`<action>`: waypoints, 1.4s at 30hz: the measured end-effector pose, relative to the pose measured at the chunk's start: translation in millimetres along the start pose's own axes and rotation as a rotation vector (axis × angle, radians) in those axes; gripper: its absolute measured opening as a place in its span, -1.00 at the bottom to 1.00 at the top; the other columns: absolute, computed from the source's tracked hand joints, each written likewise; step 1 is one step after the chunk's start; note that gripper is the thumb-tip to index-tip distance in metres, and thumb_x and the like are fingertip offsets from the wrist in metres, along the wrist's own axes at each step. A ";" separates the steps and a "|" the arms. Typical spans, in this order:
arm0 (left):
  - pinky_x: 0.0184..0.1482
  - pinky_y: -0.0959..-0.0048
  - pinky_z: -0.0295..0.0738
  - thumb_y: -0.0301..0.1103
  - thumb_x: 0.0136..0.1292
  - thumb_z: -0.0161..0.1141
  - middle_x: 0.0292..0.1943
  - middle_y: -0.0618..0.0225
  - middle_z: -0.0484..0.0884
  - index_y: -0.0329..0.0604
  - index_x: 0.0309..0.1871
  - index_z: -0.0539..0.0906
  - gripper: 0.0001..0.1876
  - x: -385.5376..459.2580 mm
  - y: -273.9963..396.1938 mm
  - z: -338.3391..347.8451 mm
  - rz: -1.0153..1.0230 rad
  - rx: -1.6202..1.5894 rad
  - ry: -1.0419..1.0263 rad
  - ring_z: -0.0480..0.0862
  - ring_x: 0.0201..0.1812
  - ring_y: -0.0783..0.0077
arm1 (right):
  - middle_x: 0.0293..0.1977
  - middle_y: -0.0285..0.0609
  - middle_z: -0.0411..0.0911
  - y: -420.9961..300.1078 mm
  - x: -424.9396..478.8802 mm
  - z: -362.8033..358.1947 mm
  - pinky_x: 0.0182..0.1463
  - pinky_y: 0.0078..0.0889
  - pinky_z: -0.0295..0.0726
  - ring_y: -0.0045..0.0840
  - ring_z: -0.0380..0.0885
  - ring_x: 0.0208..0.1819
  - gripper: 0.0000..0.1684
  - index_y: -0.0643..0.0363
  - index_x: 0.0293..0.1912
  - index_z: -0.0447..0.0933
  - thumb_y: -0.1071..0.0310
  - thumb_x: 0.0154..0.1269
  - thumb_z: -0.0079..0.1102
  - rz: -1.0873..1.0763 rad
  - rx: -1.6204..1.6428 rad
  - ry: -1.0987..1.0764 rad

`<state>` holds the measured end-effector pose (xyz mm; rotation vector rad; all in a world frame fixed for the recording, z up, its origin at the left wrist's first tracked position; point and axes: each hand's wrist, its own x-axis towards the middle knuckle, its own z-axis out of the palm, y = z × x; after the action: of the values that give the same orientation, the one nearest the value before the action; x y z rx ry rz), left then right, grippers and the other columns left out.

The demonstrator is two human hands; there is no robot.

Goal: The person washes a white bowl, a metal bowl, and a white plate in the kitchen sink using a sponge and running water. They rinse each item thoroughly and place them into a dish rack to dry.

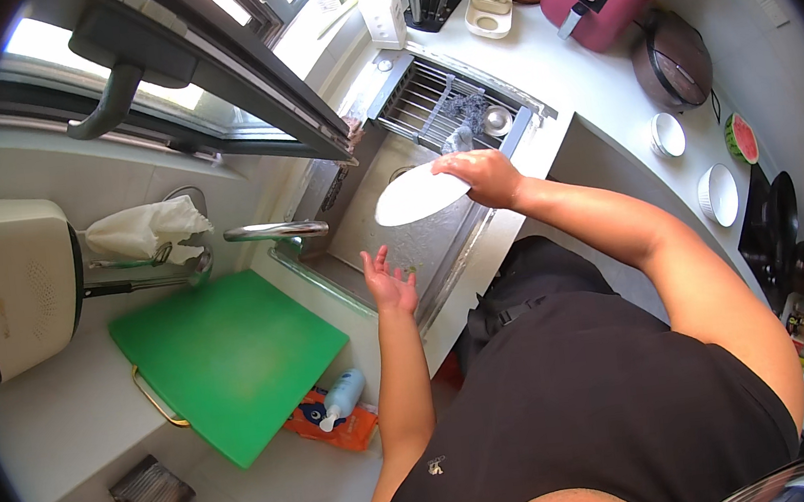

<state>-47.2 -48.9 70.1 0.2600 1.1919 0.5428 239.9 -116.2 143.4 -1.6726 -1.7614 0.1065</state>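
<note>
My right hand [486, 177] grips the edge of a white plate [414, 194], held tilted above the stainless steel sink [370, 228]. Lower and to the left, my left hand [391, 285] is empty, palm up with its fingers spread, over the sink's near left side. A chrome faucet [275, 231] reaches in from the left. Across the sink's far end lies a metal drain rack [405, 107], holding a dark mesh scrubber [467, 104], a grey-blue cloth [459, 140] and a small round metal strainer [497, 121]. Bits of food lie on the sink floor.
An open window sash [243, 69] juts toward the sink from the upper left. A green cutting board [229, 357] lies left, beside a pump bottle [346, 393]. Along the right counter stand a pink air fryer [593, 3], a rice cooker [673, 64], white bowls [718, 196] and cut watermelon [741, 138].
</note>
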 end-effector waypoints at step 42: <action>0.47 0.02 0.26 -0.02 0.40 0.23 0.51 0.37 0.17 0.01 0.39 0.47 -0.44 -68.2 -76.3 115.5 0.227 0.175 0.176 0.36 0.38 0.12 | -0.05 -0.01 0.72 325.4 -130.7 -77.3 -0.39 -0.36 0.82 -0.30 0.79 -0.42 -0.47 0.16 0.26 0.49 0.35 0.30 0.28 1.709 0.539 0.794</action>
<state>62.2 -139.1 131.1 0.5099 1.3927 0.6696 546.7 -211.3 -17.1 -1.8675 0.5114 0.5058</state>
